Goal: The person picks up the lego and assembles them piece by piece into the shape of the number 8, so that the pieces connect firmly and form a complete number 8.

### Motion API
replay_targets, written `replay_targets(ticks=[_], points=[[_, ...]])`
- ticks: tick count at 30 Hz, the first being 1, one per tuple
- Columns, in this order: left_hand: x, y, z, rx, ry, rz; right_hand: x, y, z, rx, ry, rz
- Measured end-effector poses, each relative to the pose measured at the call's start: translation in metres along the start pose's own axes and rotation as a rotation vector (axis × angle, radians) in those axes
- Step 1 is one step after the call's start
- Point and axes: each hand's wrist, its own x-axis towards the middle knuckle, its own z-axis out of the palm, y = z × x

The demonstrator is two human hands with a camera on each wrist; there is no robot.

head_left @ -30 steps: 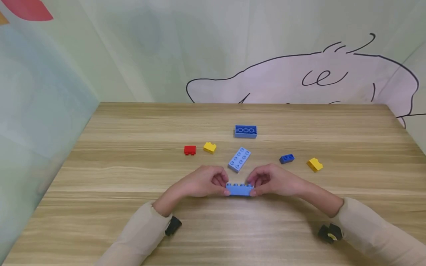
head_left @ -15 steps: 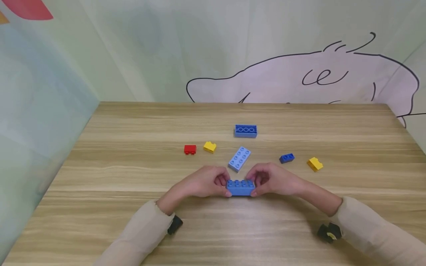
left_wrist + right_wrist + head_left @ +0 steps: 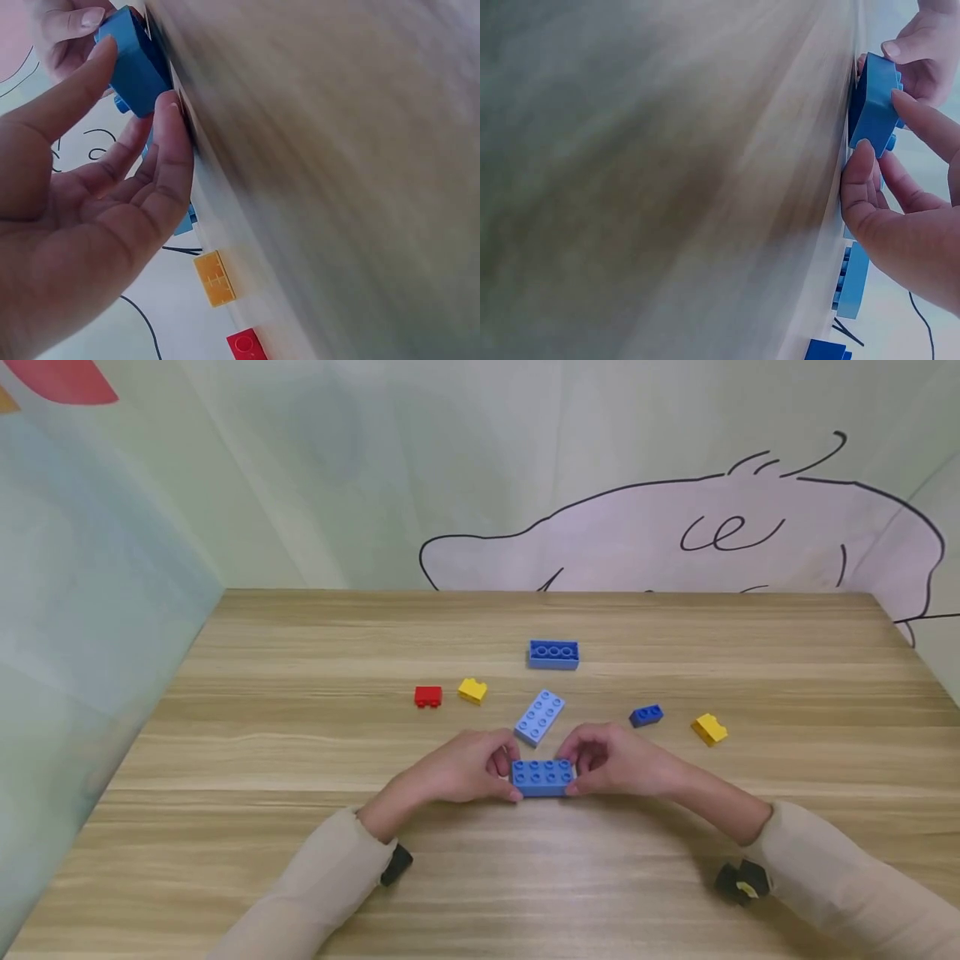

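Observation:
A blue 2x4 toy brick (image 3: 543, 778) with its studs facing up is held between both hands near the middle of the wooden table. My left hand (image 3: 474, 767) pinches its left end, with the thumb at the near corner. At the right end, my right hand (image 3: 621, 762) pinches the brick in the same way. Both wrist views show the held brick (image 3: 136, 64) close over the tabletop; whether it touches the wood, I cannot tell. Just beyond the hands lies a lighter blue 2x4 brick (image 3: 539, 717), studs up and set at an angle.
Farther back, another blue brick (image 3: 553, 655) lies with its hollow underside showing. To the left are a red brick (image 3: 428, 696) and a yellow brick (image 3: 472, 691). A small dark blue brick (image 3: 647, 716) and a second yellow brick (image 3: 709, 728) lie to the right.
Between the two hands, the held blue brick has tipped so that its studded top now faces the head camera, where earlier its long side showed. Other bricks stay put.

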Motion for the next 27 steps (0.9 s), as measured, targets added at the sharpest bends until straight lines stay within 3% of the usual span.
replay_targets(ticks=[14,27], points=[[-0.0002,-0.0008,0.0015,0.019,0.003,0.015,-0.0002,-0.0028,0.0037,-0.004,0.002,0.026],[0.0002,-0.0003,0.002,0.027,-0.006,-0.021,0.0004,-0.0005,0.0036,-0.003,-0.001,0.002]])
